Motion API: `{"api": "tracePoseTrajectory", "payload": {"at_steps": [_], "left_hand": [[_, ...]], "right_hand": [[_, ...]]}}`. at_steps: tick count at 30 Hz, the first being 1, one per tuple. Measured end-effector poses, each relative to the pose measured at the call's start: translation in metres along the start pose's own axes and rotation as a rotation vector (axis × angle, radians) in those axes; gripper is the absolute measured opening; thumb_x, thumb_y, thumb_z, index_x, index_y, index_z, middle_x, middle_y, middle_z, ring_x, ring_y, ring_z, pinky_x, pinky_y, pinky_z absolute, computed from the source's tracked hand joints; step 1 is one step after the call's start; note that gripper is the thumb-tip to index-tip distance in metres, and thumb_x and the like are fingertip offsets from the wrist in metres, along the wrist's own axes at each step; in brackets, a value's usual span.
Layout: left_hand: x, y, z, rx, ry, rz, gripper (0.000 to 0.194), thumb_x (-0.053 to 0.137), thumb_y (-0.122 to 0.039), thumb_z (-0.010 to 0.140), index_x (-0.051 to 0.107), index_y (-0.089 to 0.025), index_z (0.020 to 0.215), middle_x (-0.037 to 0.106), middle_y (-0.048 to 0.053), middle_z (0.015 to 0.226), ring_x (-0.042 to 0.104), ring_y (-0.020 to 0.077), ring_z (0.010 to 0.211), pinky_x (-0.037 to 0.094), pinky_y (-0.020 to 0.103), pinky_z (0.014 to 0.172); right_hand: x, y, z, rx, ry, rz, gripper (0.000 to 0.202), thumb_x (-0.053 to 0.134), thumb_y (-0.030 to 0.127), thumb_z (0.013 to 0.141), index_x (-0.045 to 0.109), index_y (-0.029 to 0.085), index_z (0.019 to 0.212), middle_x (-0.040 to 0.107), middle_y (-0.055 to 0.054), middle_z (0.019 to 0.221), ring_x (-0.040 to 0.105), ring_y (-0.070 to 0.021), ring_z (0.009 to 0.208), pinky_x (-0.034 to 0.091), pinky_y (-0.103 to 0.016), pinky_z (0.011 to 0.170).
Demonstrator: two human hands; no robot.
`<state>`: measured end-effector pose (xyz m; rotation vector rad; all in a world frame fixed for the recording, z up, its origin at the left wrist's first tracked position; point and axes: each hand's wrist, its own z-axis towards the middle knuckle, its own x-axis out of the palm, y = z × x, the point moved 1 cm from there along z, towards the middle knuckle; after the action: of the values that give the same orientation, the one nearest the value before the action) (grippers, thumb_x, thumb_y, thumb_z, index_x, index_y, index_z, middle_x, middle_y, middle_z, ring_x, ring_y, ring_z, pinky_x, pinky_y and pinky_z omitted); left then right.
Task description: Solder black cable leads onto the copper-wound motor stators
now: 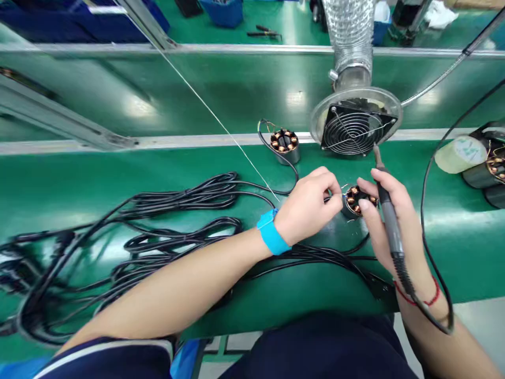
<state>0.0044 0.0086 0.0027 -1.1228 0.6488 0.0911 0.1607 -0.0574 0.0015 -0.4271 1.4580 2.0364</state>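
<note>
A motor stator [357, 202] with copper windings stands on the green bench between my hands. My left hand [310, 202], with a blue wrist strap [273, 231], is closed in a pinch on the end of a black cable at the stator's left side. Thin wires stick out there, partly hidden by the fingers. My right hand [394, 218] holds a soldering iron [390, 221] between thumb and fingers, its tip pointing up and away, near the fan grille. Thumb and a fingertip of this hand also rest against the stator's right side.
A fume extractor fan [353, 129] on a foil duct [351, 31] hangs behind the stator. Another stator [284, 146] with a cable stands back left. Coiled black cables [185, 202] cover the left. At right are a solder-like spool [461, 153] and more stators [479, 172].
</note>
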Motion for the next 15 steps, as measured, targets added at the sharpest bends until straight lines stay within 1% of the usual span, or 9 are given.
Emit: {"api": "tracePoseTrajectory", "payload": {"at_steps": [3,7,9,12,15], "left_hand": [[0.0,-0.001,-0.001,-0.005,-0.005,0.01,0.017,0.05,-0.001,0.074,0.05,-0.016,0.065,0.052,-0.001,0.073,0.047,0.0092,0.064,0.039,0.021,0.06],[-0.001,-0.002,-0.001,-0.046,0.01,-0.028,0.017,0.051,-0.001,0.073,0.052,-0.016,0.065,0.052,-0.001,0.072,0.047,0.0091,0.064,0.039,0.021,0.059],[-0.001,-0.001,0.0,-0.097,0.039,-0.09,0.015,0.052,-0.002,0.073,0.053,-0.015,0.065,0.052,-0.002,0.072,0.047,0.0082,0.061,0.04,0.021,0.058],[-0.001,0.002,0.0,-0.186,0.087,-0.184,0.012,0.054,-0.005,0.073,0.057,-0.014,0.066,0.052,-0.003,0.072,0.046,0.0074,0.059,0.041,0.022,0.057],[0.0,0.003,-0.001,-0.209,0.11,-0.234,0.012,0.055,-0.007,0.075,0.06,-0.014,0.067,0.055,-0.002,0.073,0.048,0.0078,0.059,0.042,0.022,0.057]], "right_hand": [[0.01,-0.008,-0.01,0.027,-0.007,0.012,0.047,0.058,0.027,0.092,0.044,0.03,0.137,0.067,-0.007,0.124,0.065,-0.0234,0.113,0.05,-0.046,0.098],[0.017,-0.016,-0.015,0.029,-0.029,0.02,0.046,0.058,0.029,0.092,0.045,0.03,0.136,0.071,-0.005,0.113,0.063,-0.0239,0.112,0.047,-0.048,0.099],[0.018,-0.018,-0.014,0.004,-0.085,0.004,0.047,0.06,0.029,0.091,0.044,0.029,0.136,0.071,-0.004,0.106,0.064,-0.0234,0.107,0.047,-0.048,0.097],[0.02,-0.019,-0.013,-0.049,-0.15,-0.038,0.051,0.061,0.026,0.089,0.043,0.029,0.137,0.069,-0.001,0.093,0.064,-0.0215,0.094,0.048,-0.047,0.091],[0.023,-0.019,-0.013,-0.08,-0.114,-0.017,0.051,0.058,0.021,0.09,0.042,0.029,0.137,0.068,0.0,0.093,0.065,-0.0203,0.091,0.049,-0.045,0.089]]}}
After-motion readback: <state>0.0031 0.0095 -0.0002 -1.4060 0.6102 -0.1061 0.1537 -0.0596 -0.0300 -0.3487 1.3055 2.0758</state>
